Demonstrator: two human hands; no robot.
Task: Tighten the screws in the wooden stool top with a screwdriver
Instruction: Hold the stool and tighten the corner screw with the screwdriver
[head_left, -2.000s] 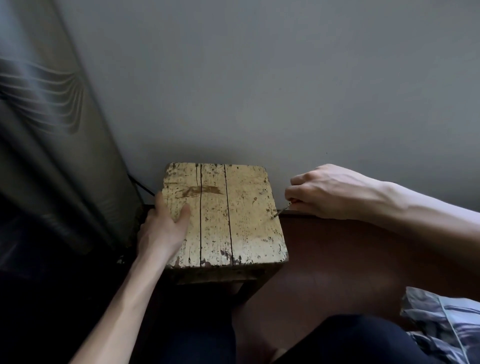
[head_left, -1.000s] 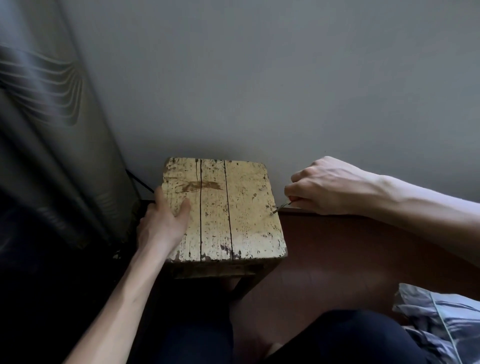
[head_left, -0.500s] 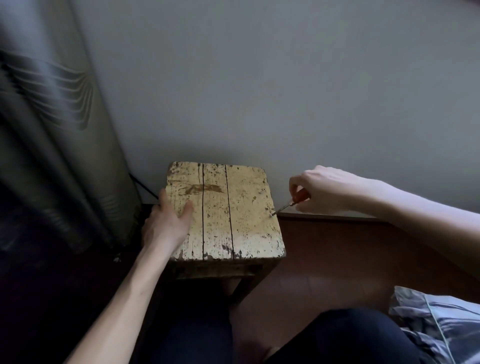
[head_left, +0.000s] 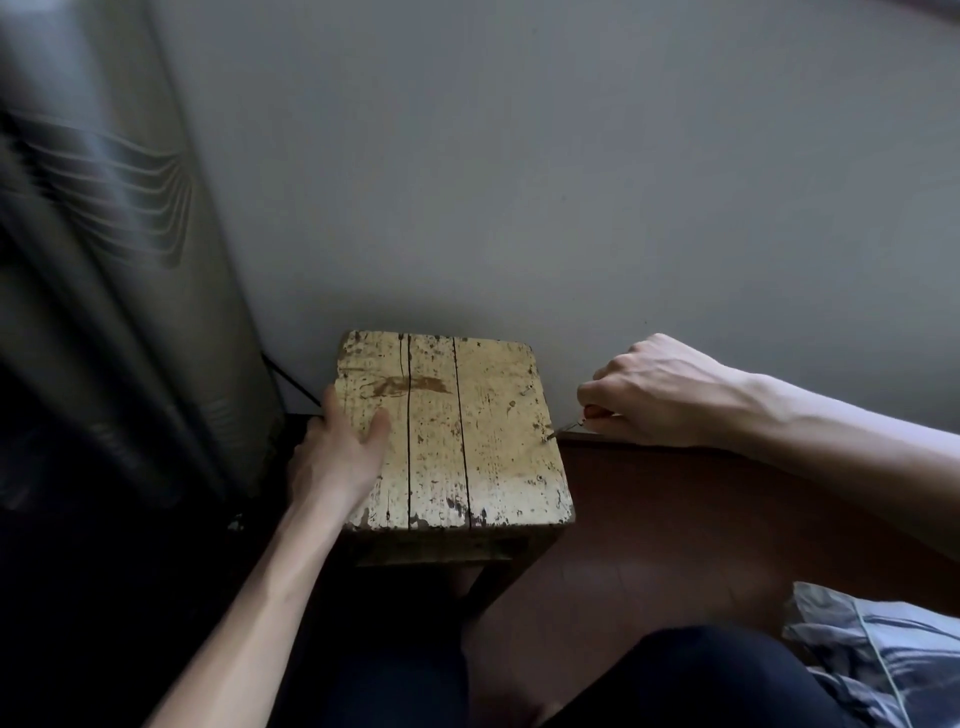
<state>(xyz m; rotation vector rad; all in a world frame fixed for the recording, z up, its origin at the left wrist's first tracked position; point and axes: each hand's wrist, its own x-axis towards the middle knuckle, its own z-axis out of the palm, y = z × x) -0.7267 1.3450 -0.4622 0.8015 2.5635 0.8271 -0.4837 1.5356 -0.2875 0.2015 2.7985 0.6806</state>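
The left hand (head_left: 337, 457) holds the left edge of the wooden stool top (head_left: 493, 415), with the thumb lying flat on it. The right hand (head_left: 654, 395), fingers curled, grips the screwdriver (head_left: 569, 428), whose tip touches the top's right edge.

Stool top (head_left: 493, 447): I read no lettering, only worn paint.
Wall (head_left: 571, 182) behind the stool top: I read nothing there.
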